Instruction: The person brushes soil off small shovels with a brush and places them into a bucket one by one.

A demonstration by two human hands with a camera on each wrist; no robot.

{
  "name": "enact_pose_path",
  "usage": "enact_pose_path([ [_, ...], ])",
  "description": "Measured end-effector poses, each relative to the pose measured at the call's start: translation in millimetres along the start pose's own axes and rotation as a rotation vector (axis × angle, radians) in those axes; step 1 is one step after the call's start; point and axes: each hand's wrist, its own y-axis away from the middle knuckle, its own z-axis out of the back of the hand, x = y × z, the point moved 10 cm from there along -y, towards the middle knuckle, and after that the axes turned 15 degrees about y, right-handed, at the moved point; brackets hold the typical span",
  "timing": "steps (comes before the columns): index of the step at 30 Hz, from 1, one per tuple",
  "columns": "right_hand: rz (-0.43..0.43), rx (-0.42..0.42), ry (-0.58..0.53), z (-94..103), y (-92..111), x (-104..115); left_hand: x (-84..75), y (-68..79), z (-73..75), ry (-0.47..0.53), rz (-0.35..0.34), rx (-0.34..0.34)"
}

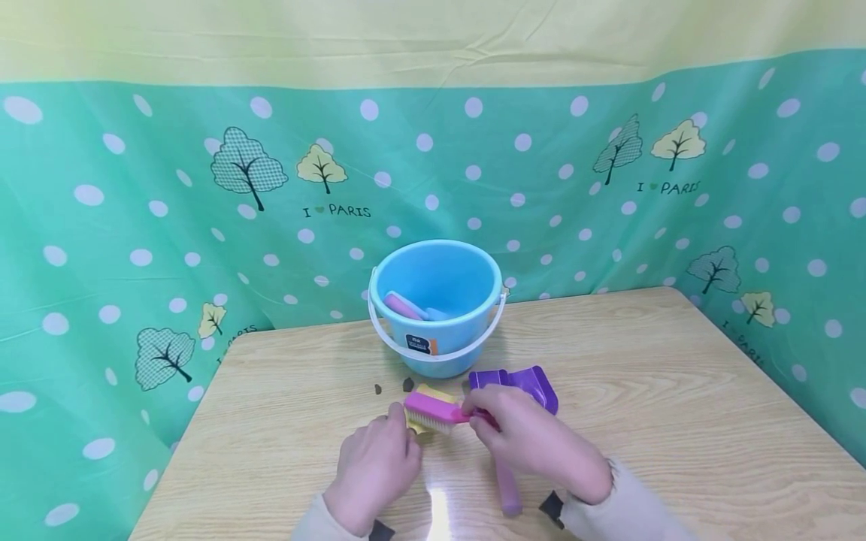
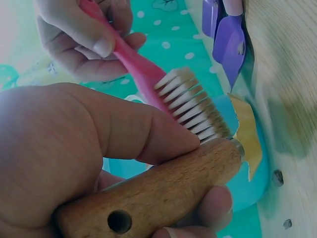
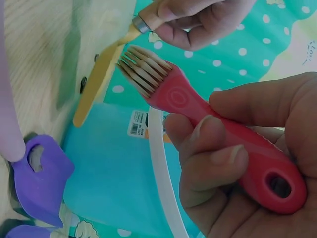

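Observation:
My left hand (image 1: 379,466) grips the wooden handle (image 2: 163,191) of a small hand trowel with a yellow blade (image 3: 94,87). In my right hand (image 1: 524,436) is a pink-red brush (image 1: 431,407) with pale bristles, pinched by its handle between thumb and fingers. The bristles (image 2: 195,106) point down over the trowel, right at the base of its blade in the left wrist view. Both tools are over the wooden table, in front of the blue bucket (image 1: 467,334). Part of the yellow blade is hidden behind the brush in the head view.
Purple garden tool heads (image 1: 534,387) lie right of the trowel, with a pinkish handle (image 1: 507,488) reaching toward me. Dark small lumps (image 1: 408,385) sit before the bucket. A pink-handled tool (image 1: 404,306) leans inside it. A dotted green curtain (image 1: 433,173) hangs behind.

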Motion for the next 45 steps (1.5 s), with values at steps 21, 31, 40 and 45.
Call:
enact_pose_path([
  [21, -0.059, 0.011, 0.087, -10.0, -4.5, -13.8, -2.4, 3.0, 1.2, -0.004, -0.017, 0.022],
  [31, -0.084, -0.025, 0.136, -10.4, -5.8, -24.6, -4.3, 5.1, 1.3, 0.004, -0.025, 0.030],
  [40, -0.114, -0.033, 0.116, -3.8, -5.4, -32.4, -7.0, 5.1, 0.6, -0.001, -0.031, 0.042],
  [45, -0.132, -0.071, 0.082, 6.3, -4.4, -35.8, -8.6, 4.9, -1.0, 0.014, -0.038, 0.057],
])
